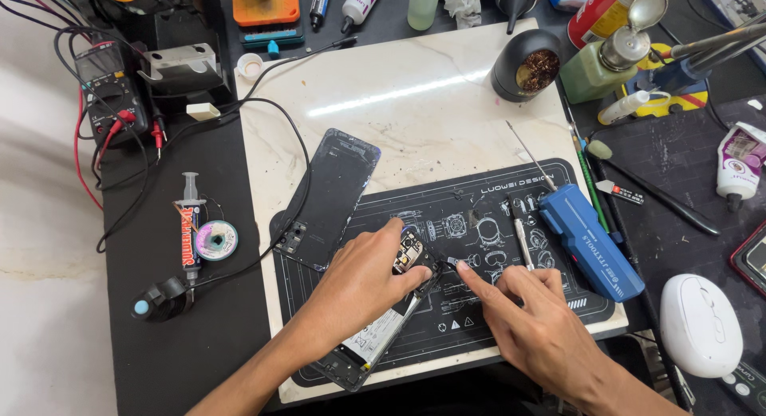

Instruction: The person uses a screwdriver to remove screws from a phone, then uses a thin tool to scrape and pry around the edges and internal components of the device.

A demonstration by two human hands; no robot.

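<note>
Two hands are being worked on one opened phone (383, 324), lying diagonally, top end upper right; left hand (359, 284) is clamped on it, right hand (531, 320) pinched on small tool (453, 263).

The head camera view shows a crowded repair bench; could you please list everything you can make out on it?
Opened phone: one, black, on the mat under the left hand.
Back cover: one, dark, left of the mat's top.
Work mat: one, black with white drawings, on the slab.
Marble slab: one, white, mid-bench.
Electric screwdriver: one, blue, right on the mat.
Tweezers: one, silver, beside the screwdriver.
Multimeter: one, dark, far left.
Syringe: one, red-labelled, left.
Solder spool: one, left.
Brass-wool pot: one, black, top.
Mouse: one, white, right.
Left hand: on the phone.
Right hand: forefinger by the phone's top.
</note>
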